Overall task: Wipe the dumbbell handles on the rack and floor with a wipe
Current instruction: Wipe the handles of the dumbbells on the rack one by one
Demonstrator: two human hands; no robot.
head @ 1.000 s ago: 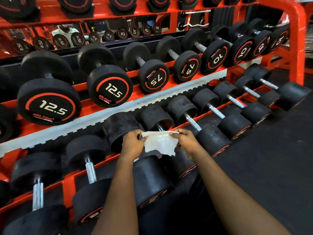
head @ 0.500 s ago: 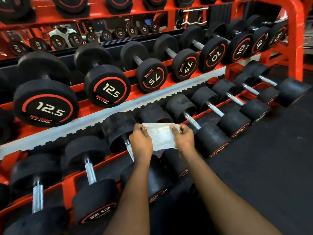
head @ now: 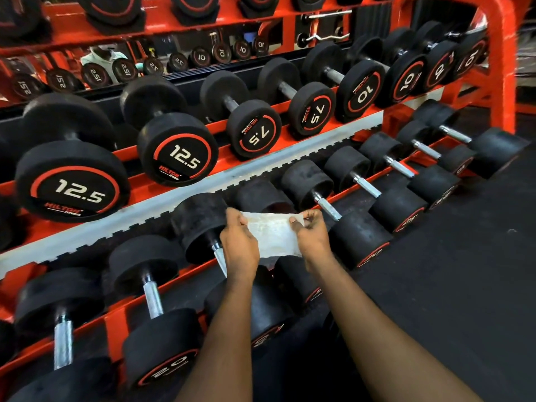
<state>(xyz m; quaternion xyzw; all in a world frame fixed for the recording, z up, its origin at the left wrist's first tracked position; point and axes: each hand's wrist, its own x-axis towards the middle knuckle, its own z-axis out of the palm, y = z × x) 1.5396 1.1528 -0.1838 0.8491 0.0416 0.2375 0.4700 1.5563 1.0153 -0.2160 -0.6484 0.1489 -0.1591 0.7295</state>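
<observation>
1. Closest in, along the bottom edge of the frame, two bare forearms reach up toward the middle. Just left of them a dumbbell marked 20 (head: 162, 364) sits on the lowest shelf of the orange rack (head: 506, 68).
2. Dead centre, the left hand (head: 240, 249) and right hand (head: 314, 237) hold the wipe (head: 271, 235) pulled flat between them. Each hand pinches a top corner, so the fingers (head: 235, 220) are clamped on the wipe on both sides. It's whitish with faint marks and hangs in the air in front of the lower-shelf dumbbells.
3. A silver handle (head: 219, 256) pokes out just left of the left hand, partly hidden behind it. Can't tell if the hand is touching it.
4. Right side of the frame is all black rubber floor (head: 449, 271).
5. Behind the hands, a row of plain black dumbbells (head: 356, 169) with silver handles runs off toward the right. A grey notched strip (head: 116, 224) runs along just above them.
6. One shelf up, left to right: two 12.5 dumbbells (head: 177, 152), two 7.5 dumbbells (head: 255, 132), then the 10s (head: 364, 91).
7. Farthest back, in the upper left of the frame, a mirror (head: 95, 68) shows reversed numbers on small dumbbells.
</observation>
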